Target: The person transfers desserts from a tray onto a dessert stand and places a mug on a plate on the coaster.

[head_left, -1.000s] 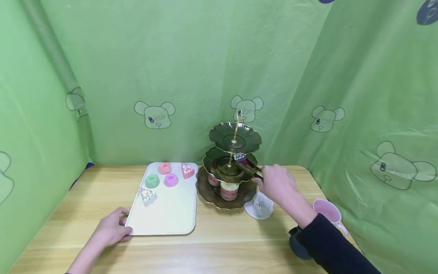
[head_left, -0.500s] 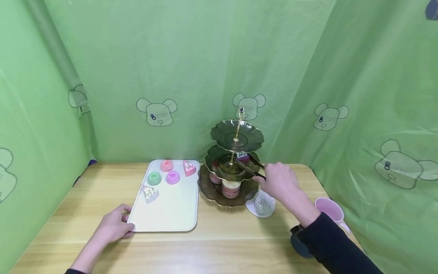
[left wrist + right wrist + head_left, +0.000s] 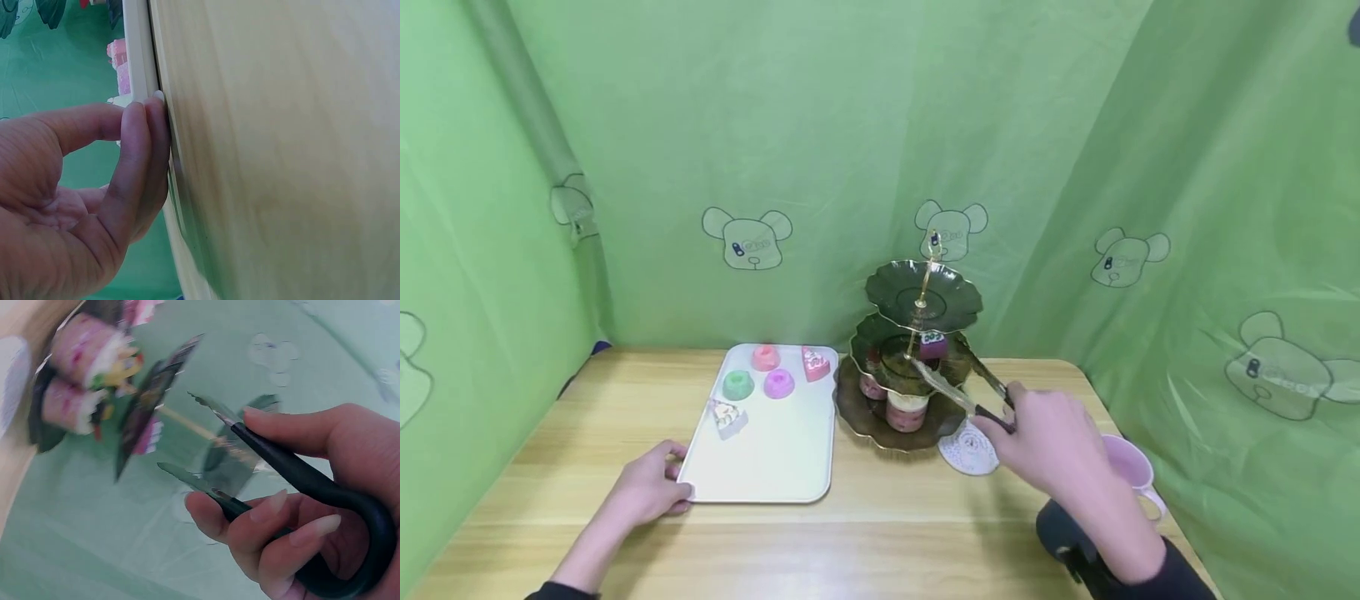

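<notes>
My left hand pinches the near left corner of a white tray; the left wrist view shows thumb and fingertips on its rim. Serving tongs with black handles are gripped in my right hand. Their metal tips stand spread with nothing between them, in front of the middle tier of a dark, gold-edged three-tier cake stand. On that tier sits a purple cake piece with a white patterned top. In the right wrist view the tongs' handle lies between thumb and fingers.
Pink, green and purple ring cakes and two cake slices lie on the tray. Dessert cups fill part of the stand's bottom tier. Right of it are a white doily and a pink mug. Green curtains enclose the table.
My right hand has drawn the tongs back toward me and rightward; their tips have spread and let go of the purple cake piece, which stays on the middle tier. My left hand keeps its place.
</notes>
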